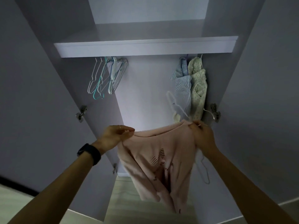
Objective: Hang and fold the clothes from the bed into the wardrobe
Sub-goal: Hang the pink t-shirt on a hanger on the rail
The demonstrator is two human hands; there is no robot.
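I hold a pink top [158, 156] with dark print spread out in front of the open wardrobe [145, 47]. My left hand [115, 135] pinches its left shoulder. My right hand [202, 136] pinches its right shoulder, along with what looks like a thin wire hanger. A white wire hanger [204, 170] dangles below my right wrist, partly behind the top. The rest of the top hangs down loose toward the floor.
Several bare hangers [105, 76] hang at the rail's left end. A blue striped shirt [182, 84] and a pale floral garment [198, 88] hang at the right, with a white hanger [175, 105] in front. Both wardrobe doors [40, 94] stand open. A shelf spans above.
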